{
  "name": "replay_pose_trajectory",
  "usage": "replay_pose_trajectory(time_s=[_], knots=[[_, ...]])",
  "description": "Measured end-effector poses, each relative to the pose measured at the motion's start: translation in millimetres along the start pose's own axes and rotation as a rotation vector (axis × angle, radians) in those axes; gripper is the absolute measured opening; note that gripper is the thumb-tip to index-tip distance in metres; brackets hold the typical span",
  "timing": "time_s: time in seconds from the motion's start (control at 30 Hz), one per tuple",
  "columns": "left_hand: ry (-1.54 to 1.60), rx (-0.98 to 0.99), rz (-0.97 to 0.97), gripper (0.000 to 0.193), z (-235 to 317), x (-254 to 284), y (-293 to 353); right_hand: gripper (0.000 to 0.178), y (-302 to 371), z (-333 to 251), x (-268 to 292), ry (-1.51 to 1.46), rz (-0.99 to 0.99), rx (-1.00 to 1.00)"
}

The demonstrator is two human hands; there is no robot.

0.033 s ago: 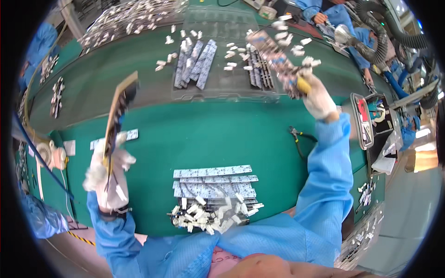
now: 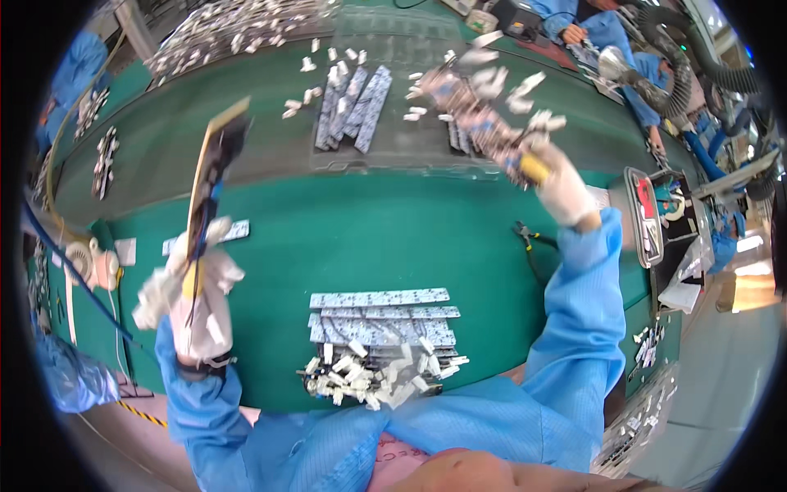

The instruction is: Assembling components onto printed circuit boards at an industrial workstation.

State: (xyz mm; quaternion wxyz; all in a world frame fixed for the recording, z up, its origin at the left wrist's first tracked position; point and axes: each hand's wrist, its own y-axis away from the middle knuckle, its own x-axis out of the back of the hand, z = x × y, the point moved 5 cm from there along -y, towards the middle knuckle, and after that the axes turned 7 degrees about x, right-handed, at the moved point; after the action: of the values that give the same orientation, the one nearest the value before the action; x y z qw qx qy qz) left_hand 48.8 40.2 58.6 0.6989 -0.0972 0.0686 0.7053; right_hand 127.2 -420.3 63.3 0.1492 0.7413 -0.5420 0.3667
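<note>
My left hand, in a white glove with a yellow fingertip, is closed on a narrow circuit board strip held edge-on and upright. My right hand, gloved likewise, grips a bundle of circuit board strips; white connectors dangle from its far end, smeared by motion. The bundle hangs above the right part of a clear plastic tray. In the tray's left part lie several pale board strips. Close to my body is a stack of board strips with a heap of white connectors.
Cutting pliers lie beside my right forearm. A single board strip rests behind my left hand. At right stands an open metal box; at left, a small fan. Co-workers' sleeves show at the far right.
The bundle in my right hand has shifted slightly left and covers more of the tray's right-hand strips. The strip in my left hand leans a little more to the right.
</note>
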Motion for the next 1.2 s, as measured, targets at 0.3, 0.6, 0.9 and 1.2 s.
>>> replay_pose_trajectory(time_s=[0.3,0.6,0.9,1.2], knots=[[0.115,0.150,-0.260,0.051,-17,-61,-9,0.067,45,-104,-136,0.700,-0.495,0.364],[-0.205,0.146,-0.198,0.024,-22,-57,3,0.081,28,-125,-97,-0.945,-0.061,-0.052],[-0.521,-0.407,-0.215,0.062,-22,-62,2,0.043,44,-108,-104,-0.886,0.328,-0.121],[-0.106,0.114,-0.275,0.044,-41,-58,18,0.030,44,-107,-106,-0.898,0.323,-0.162]])
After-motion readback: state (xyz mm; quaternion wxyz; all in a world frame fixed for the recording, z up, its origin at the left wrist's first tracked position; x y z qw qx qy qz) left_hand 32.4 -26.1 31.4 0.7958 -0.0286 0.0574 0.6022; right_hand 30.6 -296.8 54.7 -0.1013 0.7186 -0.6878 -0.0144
